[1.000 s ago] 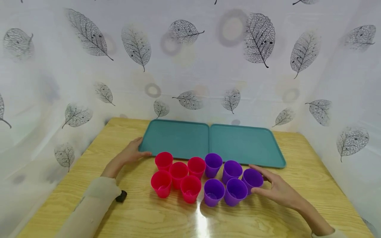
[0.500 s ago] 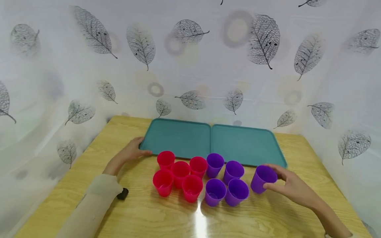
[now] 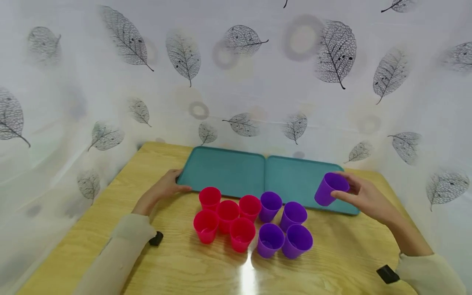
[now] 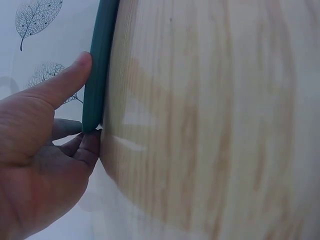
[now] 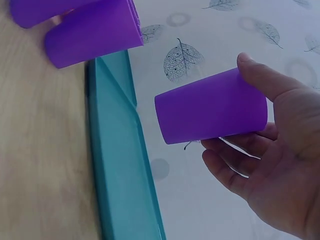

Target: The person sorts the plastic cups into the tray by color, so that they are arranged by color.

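My right hand (image 3: 365, 196) holds a purple plastic cup (image 3: 325, 191) near its rim, thumb on the near side and fingers behind. In the right wrist view the held cup (image 5: 210, 107) is raised above the right teal tray (image 5: 120, 160). My left hand (image 3: 166, 187) grips the near left corner of the left teal tray (image 3: 225, 172); the left wrist view has the thumb along the tray's side (image 4: 97, 75) and fingertips curled at its corner. Several other purple cups (image 3: 271, 241) stand upright on the table beside several red cups (image 3: 206, 225).
The two trays lie side by side at the back of the wooden table (image 3: 191, 270), the right tray (image 3: 291, 176) abutting the left one. A leaf-patterned white curtain (image 3: 258, 82) hangs behind and at both sides. A black strap piece (image 3: 388, 274) shows at the right sleeve.
My right hand has pulled one purple cup away from the group, rightward, then lifted it up and back over the right tray. My left hand has stayed at the tray corner.
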### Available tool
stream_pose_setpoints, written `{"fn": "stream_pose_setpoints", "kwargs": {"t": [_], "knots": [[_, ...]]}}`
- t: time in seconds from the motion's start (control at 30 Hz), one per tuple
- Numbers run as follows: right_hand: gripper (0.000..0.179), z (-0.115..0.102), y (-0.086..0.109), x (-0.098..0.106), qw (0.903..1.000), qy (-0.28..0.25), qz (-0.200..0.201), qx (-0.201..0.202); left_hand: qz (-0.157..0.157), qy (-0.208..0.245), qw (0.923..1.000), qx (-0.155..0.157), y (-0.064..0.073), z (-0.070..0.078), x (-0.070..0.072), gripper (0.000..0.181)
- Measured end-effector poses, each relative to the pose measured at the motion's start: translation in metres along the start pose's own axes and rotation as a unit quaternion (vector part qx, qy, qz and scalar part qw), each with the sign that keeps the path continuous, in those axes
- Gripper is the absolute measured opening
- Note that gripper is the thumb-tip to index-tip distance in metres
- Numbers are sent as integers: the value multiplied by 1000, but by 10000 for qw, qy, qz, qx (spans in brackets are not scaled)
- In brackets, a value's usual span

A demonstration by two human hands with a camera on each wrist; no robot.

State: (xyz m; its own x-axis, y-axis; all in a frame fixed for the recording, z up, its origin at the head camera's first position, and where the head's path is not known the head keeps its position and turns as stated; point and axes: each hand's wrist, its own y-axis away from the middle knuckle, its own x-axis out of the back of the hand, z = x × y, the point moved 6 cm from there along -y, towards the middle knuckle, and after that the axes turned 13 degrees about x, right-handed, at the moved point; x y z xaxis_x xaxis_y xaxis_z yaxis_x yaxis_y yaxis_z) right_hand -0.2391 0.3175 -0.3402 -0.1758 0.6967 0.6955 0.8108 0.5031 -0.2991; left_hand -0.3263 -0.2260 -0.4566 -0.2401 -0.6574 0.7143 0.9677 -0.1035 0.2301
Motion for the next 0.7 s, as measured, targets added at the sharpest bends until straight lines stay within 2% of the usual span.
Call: {"fn": "stream_pose_setpoints", "kwargs": {"t": [0.2,0.43,0.7], "knots": [[52,6,-44,-5,9998,-93,-196,36,-15,111,9999,14,1,1,1,91],[56,19,-92,-11,9990,-436,-6,-115,-69,148,9998,89,2,2,-1,92],[72,30,-133,-17,9967,-634,209,-454,-54,141,9998,124,1,-1,-1,92]]}}
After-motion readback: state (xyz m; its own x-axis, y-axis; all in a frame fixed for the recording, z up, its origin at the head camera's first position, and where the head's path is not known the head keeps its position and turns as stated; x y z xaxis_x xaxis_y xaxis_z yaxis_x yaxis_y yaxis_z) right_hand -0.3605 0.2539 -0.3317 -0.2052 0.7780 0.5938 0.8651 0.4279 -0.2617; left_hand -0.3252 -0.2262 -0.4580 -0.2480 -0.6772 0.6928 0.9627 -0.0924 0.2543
